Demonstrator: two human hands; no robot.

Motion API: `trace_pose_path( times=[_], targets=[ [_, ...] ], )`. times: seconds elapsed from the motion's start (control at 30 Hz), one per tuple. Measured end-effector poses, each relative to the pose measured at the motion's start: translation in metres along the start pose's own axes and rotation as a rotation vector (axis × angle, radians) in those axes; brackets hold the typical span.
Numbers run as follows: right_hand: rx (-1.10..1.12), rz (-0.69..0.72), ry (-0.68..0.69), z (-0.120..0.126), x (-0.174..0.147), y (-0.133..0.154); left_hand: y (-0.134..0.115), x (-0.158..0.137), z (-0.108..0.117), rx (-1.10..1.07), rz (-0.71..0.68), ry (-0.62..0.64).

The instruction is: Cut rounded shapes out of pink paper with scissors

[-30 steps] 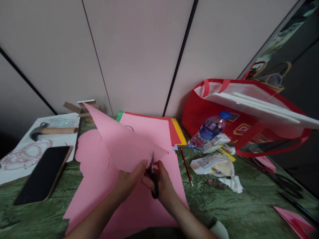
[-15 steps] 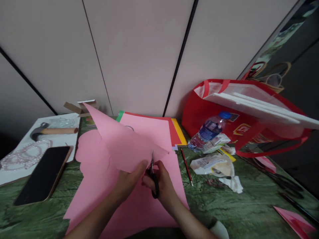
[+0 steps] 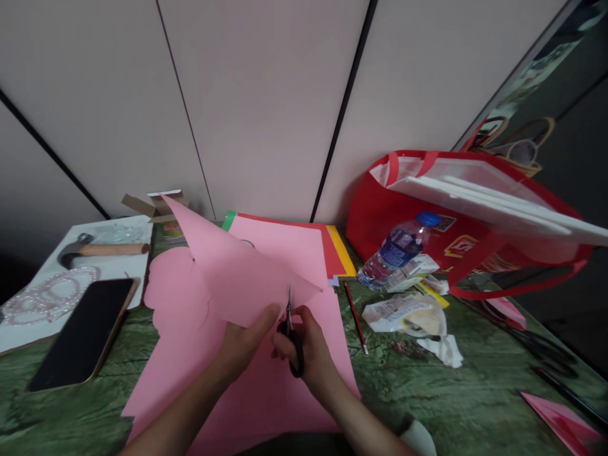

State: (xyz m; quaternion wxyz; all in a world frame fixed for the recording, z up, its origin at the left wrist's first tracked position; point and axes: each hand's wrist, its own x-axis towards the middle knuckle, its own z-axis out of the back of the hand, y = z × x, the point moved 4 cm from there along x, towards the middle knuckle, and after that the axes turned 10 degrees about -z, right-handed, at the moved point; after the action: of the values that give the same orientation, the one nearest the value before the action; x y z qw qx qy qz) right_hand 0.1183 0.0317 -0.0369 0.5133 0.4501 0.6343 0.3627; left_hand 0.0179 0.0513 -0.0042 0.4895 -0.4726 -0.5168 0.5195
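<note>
My left hand [image 3: 246,342] grips the lower edge of a pink paper sheet [image 3: 237,266], thumb on top, and holds it raised and tilted. In my right hand [image 3: 306,342] is a pair of scissors [image 3: 295,351] with black handles, its blades pointing away from me at the sheet's lower right edge. How far the blades are apart is hard to make out. Beneath both hands lie more pink sheets [image 3: 280,405]. A pink piece with a scalloped edge [image 3: 173,285] rests at their left.
On the left are a phone [image 3: 83,335], a hammer [image 3: 111,249] and a bead string [image 3: 52,294]. To the right lie a red pencil [image 3: 355,316], a water bottle [image 3: 396,250], crumpled wrappers [image 3: 408,315] and a red bag [image 3: 380,218]. A wall [image 3: 256,114] stands behind.
Almost nothing differs. The raised sheet and both hands have shifted very slightly, and the scissors stay at the same edge.
</note>
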Motion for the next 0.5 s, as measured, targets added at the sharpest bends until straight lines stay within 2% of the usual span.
trace_pose_path(
  times=[0.27, 0.5],
  targets=[
    [-0.029, 0.015, 0.002, 0.0027, 0.0002, -0.0035, 0.0024, 0.0030, 0.0020, -0.038, -0.003, -0.020],
    [-0.040, 0.033, 0.006, 0.0022, 0.0009, -0.0052, 0.0070, 0.0078, 0.0040, -0.048, -0.035, 0.011]
  ],
)
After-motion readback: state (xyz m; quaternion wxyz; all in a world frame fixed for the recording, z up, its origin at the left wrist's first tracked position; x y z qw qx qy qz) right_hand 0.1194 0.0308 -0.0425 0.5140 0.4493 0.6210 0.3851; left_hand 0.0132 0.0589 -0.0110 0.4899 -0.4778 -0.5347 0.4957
